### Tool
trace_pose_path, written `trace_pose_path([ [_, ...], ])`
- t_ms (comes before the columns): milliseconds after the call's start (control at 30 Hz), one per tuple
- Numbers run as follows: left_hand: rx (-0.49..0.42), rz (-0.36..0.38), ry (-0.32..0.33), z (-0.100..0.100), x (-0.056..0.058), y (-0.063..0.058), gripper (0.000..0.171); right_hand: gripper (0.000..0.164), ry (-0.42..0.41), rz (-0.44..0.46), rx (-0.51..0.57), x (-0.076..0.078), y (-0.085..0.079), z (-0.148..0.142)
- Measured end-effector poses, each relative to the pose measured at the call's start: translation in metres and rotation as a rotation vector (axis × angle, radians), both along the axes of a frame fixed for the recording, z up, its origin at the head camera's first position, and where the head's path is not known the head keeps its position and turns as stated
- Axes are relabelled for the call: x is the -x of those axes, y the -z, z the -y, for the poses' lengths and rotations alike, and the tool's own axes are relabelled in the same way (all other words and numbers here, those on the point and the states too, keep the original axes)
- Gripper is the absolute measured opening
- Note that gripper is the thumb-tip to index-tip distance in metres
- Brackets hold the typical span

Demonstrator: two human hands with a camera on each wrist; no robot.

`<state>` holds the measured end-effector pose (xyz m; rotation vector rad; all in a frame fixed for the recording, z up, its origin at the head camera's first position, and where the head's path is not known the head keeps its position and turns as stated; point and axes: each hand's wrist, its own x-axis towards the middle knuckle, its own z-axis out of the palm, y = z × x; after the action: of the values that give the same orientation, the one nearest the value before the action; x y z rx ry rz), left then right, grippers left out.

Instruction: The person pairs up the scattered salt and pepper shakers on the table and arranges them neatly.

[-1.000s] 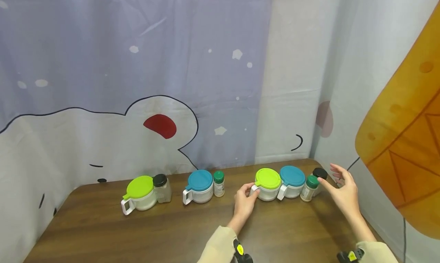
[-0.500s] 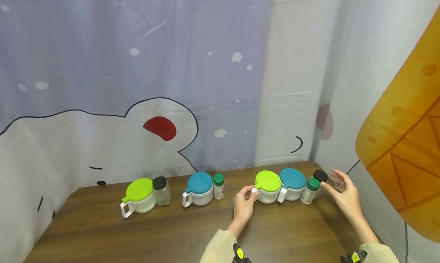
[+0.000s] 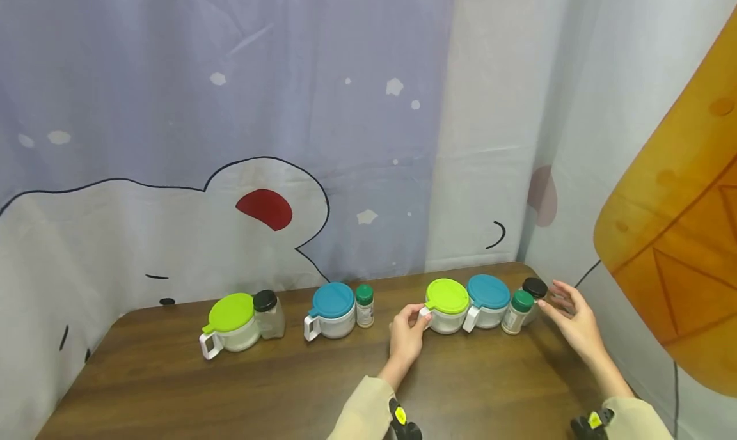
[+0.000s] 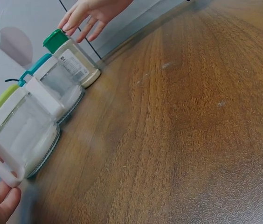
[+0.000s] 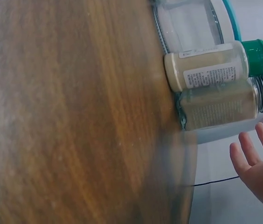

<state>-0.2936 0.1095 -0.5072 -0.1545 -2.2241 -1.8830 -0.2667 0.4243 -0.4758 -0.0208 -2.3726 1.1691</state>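
Observation:
My left hand (image 3: 406,336) pinches the white handle (image 4: 9,164) of a clear seasoning jar with a lime-green lid (image 3: 447,296). Against that jar stands a similar one with a blue lid (image 3: 488,291), its handle pointing toward me. Right of it come a green-capped spice shaker (image 3: 517,312) and, partly behind, a black-lidded glass jar (image 5: 222,106). My right hand (image 3: 578,325) is beside this black-lidded jar with fingers spread and loosely bent. Its thumb tip is right at the black lid in the right wrist view.
Farther left on the wooden table (image 3: 230,395) stand another lime-lidded jar (image 3: 233,322), a black-lidded jar (image 3: 269,315), a blue-lidded jar (image 3: 332,309) and a green-capped shaker (image 3: 365,306). A printed curtain (image 3: 374,139) hangs behind the table and along its right side.
The right hand's fingers have come down slightly beside the black-lidded jar. My left hand keeps its pinch on the handle, and the head view shifts a little.

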Motion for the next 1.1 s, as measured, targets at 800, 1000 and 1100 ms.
trace_pose_path([
  [800,0.006,-0.001,0.004,0.0024,0.0013,-0.0027,0.018,0.058,-0.065,0.011,0.006,0.0098,0.0061,-0.0062],
  [1000,0.029,0.004,0.008,0.0028,0.0012,-0.0025,0.018,0.057,-0.084,0.033,0.002,0.0086,0.0037,-0.0045],
  [1100,0.037,0.013,0.015,0.0026,0.0006,-0.0025,0.018,0.057,-0.109,0.037,0.011,0.0074,0.0045,-0.005],
])
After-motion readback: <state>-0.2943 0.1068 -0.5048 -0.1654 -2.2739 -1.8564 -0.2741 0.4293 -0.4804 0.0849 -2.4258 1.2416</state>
